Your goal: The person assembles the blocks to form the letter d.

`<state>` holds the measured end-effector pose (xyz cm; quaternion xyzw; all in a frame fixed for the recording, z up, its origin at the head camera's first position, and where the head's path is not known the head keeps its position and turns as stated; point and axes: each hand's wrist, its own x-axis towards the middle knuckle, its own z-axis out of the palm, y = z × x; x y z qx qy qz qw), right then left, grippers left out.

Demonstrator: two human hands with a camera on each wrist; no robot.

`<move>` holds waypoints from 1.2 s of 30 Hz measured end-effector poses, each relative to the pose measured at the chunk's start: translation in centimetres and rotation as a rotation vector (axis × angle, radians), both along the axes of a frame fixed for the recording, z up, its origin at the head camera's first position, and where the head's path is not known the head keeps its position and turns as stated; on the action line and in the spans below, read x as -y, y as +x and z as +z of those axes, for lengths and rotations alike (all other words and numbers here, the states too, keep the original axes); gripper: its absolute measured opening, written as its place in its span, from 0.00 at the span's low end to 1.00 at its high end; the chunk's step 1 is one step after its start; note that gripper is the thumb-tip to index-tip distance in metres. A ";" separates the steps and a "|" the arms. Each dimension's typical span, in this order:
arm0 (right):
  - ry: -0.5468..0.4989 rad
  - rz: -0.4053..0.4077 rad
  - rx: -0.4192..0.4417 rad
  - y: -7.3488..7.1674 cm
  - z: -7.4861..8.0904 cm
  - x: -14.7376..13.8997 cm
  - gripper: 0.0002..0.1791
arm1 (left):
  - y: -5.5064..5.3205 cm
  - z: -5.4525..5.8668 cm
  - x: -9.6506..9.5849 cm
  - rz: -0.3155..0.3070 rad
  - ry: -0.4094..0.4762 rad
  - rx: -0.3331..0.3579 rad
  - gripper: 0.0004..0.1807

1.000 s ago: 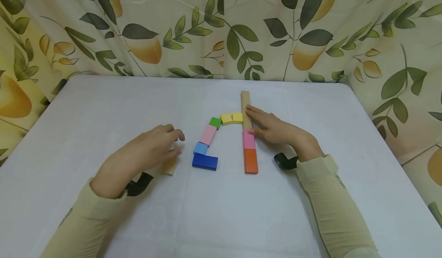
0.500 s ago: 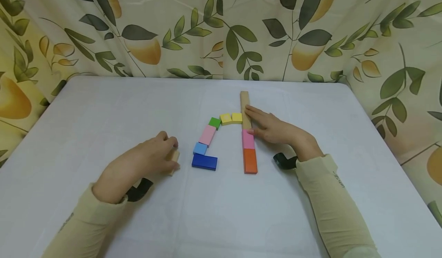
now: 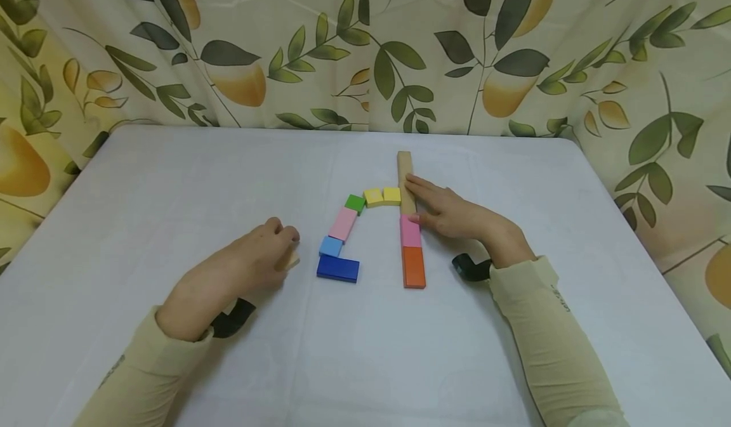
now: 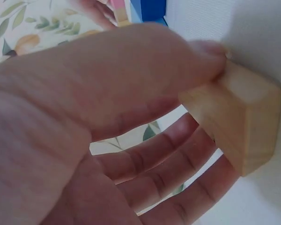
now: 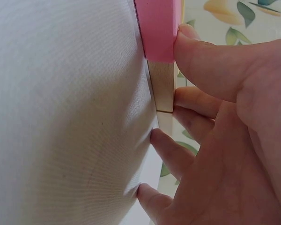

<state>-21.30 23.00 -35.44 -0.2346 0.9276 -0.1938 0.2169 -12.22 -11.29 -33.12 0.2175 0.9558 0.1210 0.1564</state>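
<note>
Left of the coloured blocks, my left hand [image 3: 240, 265] pinches a plain wooden block [image 4: 257, 117] between thumb and fingers, most of it hidden in the head view. In the left wrist view the block's end is close over the white cloth. My right hand [image 3: 457, 214] lies beside a straight column, fingers extended. Its fingertips touch the plain wood piece [image 3: 405, 164] at the top, and its thumb rests at the pink block [image 3: 410, 233]. Below that sits an orange block [image 3: 414, 267]. The right wrist view shows a seam in the plain wood.
A curved row leads left from the column: two yellow blocks [image 3: 374, 197], a green block [image 3: 355, 203], a pale pink block [image 3: 343, 224], a light blue block [image 3: 331, 246] and a dark blue block [image 3: 338, 268]. A leaf-patterned curtain [image 3: 325, 52] hangs behind the white table [image 3: 365, 363].
My left hand came down onto the wooden block lying on the table, gripped it and shifted it slightly away from me. The right hand and the arranged blocks stayed put.
</note>
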 end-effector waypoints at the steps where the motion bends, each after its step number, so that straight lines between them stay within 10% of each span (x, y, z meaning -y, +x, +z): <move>1: 0.000 0.001 0.000 0.0 0.0 0.0 0.40 | 0.0 0.0 0.0 -0.010 -0.002 -0.013 0.24; 22: -0.004 -0.001 0.001 0.0 0.2 0.3 0.41 | -0.3 0.6 0.3 -0.027 -0.087 -0.044 0.19; 36: -0.010 0.003 -0.009 0.1 0.0 0.1 0.40 | -0.8 1.8 -1.2 -0.086 -0.016 -0.214 0.15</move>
